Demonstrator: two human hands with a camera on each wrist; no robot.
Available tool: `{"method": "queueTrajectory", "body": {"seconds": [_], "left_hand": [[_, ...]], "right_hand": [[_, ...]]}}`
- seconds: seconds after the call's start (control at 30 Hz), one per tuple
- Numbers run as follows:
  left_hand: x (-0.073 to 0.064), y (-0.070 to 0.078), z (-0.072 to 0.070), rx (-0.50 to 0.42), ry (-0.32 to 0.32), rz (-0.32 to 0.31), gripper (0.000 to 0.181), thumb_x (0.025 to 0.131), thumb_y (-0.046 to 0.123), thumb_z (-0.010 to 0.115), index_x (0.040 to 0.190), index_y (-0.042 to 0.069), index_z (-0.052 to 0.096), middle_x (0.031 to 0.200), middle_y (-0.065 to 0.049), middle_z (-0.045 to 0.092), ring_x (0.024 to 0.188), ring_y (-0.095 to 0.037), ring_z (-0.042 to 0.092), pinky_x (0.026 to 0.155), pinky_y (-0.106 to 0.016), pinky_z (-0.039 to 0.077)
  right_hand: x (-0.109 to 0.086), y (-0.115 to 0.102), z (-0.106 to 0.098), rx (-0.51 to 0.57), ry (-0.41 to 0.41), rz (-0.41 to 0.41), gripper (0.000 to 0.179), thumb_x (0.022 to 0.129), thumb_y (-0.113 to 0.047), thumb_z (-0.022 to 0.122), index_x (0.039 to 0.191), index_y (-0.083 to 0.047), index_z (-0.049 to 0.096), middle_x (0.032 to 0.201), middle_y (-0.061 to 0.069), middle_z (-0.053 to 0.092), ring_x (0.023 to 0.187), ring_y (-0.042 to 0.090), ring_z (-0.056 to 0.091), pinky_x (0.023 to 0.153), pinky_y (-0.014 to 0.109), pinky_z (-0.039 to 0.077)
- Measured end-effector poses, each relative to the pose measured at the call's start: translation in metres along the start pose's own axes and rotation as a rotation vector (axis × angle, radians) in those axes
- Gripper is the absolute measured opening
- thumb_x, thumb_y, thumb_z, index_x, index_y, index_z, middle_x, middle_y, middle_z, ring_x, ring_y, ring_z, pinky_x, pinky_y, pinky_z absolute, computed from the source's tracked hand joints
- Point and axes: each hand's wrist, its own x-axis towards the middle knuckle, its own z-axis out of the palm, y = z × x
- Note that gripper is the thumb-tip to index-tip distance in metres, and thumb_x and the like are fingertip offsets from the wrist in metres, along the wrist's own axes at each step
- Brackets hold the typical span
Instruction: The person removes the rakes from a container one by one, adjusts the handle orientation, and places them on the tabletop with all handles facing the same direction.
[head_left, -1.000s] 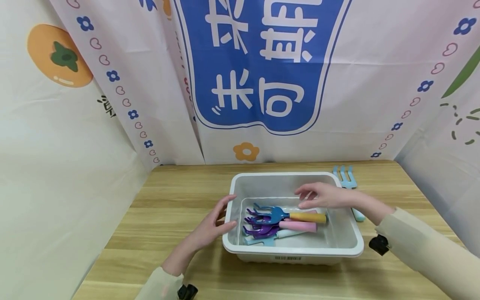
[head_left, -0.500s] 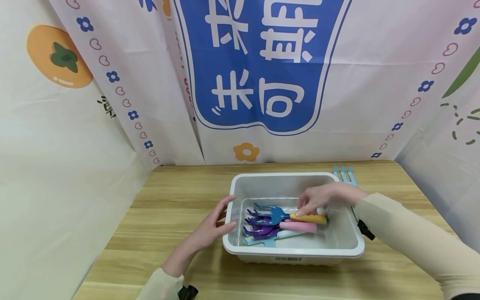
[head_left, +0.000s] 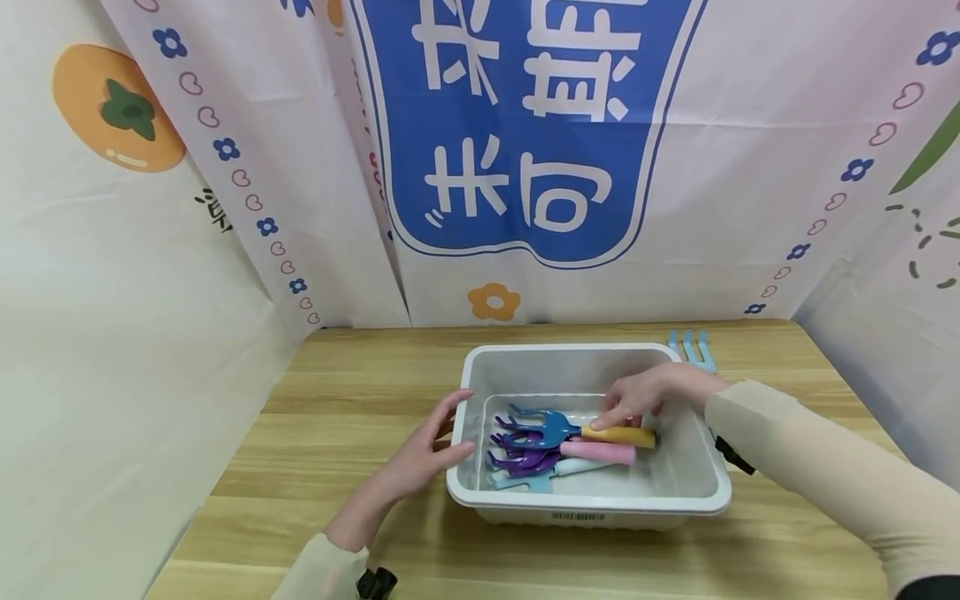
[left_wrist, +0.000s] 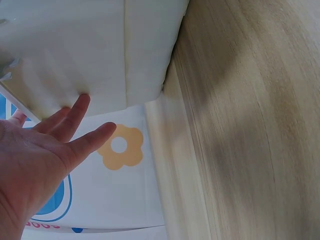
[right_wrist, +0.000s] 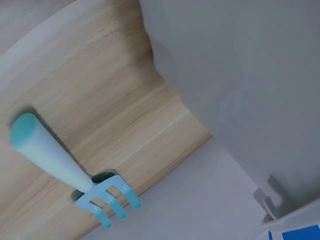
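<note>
A pale grey plastic bin stands on the table with several small garden hand rakes in it. On top lies a blue hand rake with a yellow handle; my right hand pinches that handle near its neck, the fingers partly hidden behind it. Beneath are purple hand rakes with pink handles and a light blue hand rake with a pale handle. My left hand rests against the bin's left side; in the left wrist view its extended fingers touch the outer wall.
Another light blue hand rake with a pale handle lies on the wooden table to the right of the bin, partly hidden by my right arm in the head view. Printed cloth hangs behind the table and at both sides.
My right hand has come down from above the bin's right part onto the yellow handle and pinches it. The left hand and the bin have stayed almost where they were.
</note>
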Motion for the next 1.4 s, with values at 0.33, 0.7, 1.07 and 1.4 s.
{"method": "queueTrajectory", "body": {"seconds": [0.33, 0.7, 1.07, 1.4], "left_hand": [[0.002, 0.0, 0.001, -0.016, -0.013, 0.013, 0.067, 0.095, 0.004, 0.058, 0.152, 0.012, 0.023, 0.148, -0.029, 0.029, 0.132, -0.047, 0.036, 0.101, -0.049, 0.04], [0.001, 0.0, 0.002, -0.003, -0.005, 0.008, 0.067, 0.095, 0.007, 0.059, 0.152, 0.014, 0.024, 0.148, -0.028, 0.03, 0.131, -0.046, 0.036, 0.102, -0.051, 0.04], [0.0, -0.001, 0.001, -0.001, 0.001, 0.016, 0.067, 0.096, 0.008, 0.059, 0.152, 0.012, 0.023, 0.147, -0.029, 0.03, 0.13, -0.047, 0.038, 0.1, -0.049, 0.041], [0.0, -0.001, 0.0, -0.001, -0.008, 0.022, 0.066, 0.096, 0.008, 0.058, 0.152, 0.013, 0.023, 0.148, -0.029, 0.029, 0.13, -0.047, 0.038, 0.1, -0.048, 0.042]], "right_hand": [[0.004, 0.003, 0.004, 0.019, -0.062, 0.095, 0.055, 0.089, -0.067, 0.05, 0.111, -0.017, 0.061, 0.092, 0.001, 0.055, 0.086, 0.018, 0.054, 0.073, 0.034, 0.047], [0.004, 0.005, 0.003, 0.067, -0.05, 0.038, 0.071, 0.089, -0.065, 0.052, 0.136, -0.012, 0.054, 0.112, 0.004, 0.054, 0.102, 0.021, 0.049, 0.085, 0.042, 0.042], [0.012, 0.009, -0.001, 0.131, -0.042, -0.176, 0.025, 0.098, -0.029, 0.058, 0.116, -0.012, 0.064, 0.097, 0.0, 0.061, 0.085, 0.013, 0.056, 0.077, 0.028, 0.045], [0.011, 0.01, -0.001, 0.139, -0.022, -0.204, 0.019, 0.098, -0.022, 0.059, 0.111, -0.01, 0.065, 0.09, 0.0, 0.06, 0.071, 0.011, 0.058, 0.067, 0.024, 0.048]]}}
